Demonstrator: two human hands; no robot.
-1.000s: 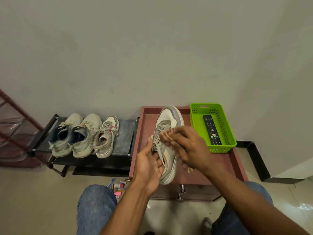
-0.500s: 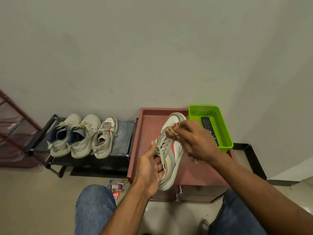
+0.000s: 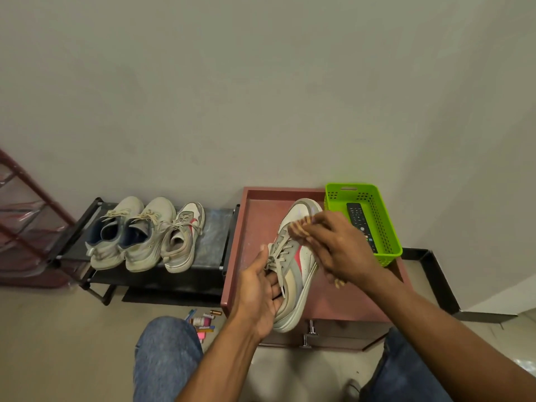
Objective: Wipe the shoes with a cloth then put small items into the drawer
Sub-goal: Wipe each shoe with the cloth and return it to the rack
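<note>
Nearby: 3 shoes [image 3: 145, 233] on rack [image 3: 214, 239] (left); right hand [image 3: 342, 250] grip holds cloth [image 3: 300, 229].

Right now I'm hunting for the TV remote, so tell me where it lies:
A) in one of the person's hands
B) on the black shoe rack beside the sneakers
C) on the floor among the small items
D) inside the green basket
D: the black remote lies inside the green basket, which stands on the red cabinet top beside the shoe being wiped.
</note>
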